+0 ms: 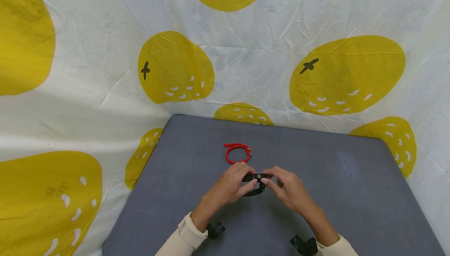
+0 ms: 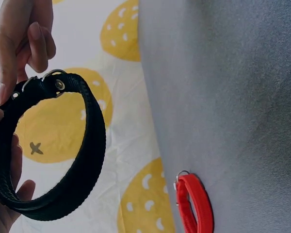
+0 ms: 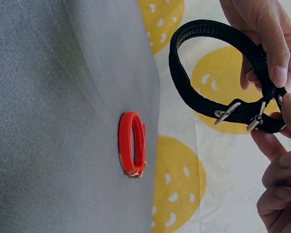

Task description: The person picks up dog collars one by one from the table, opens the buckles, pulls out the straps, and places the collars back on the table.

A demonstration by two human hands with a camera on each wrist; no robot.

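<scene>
A black dog collar (image 1: 254, 193) with a metal buckle (image 3: 255, 123) and a D-ring (image 3: 227, 113) is held up between both hands, its band curved into a loop. My left hand (image 1: 230, 184) grips the band between thumb and fingers on one side of the buckle. From the other side my right hand (image 1: 290, 190) pinches the strap close to its eyelet holes. In the right wrist view the strap end passes by the buckle, partly covered by the fingertips. A red dog collar (image 1: 228, 155), coiled in a ring, lies on the table just beyond the hands.
The grey table (image 1: 316, 162) stretches out under and around the hands. Behind it and at its sides hangs a white cloth (image 1: 246, 72) with a yellow fruit print, meeting the table's back edge. Black straps (image 1: 215, 230) are worn at both wrists.
</scene>
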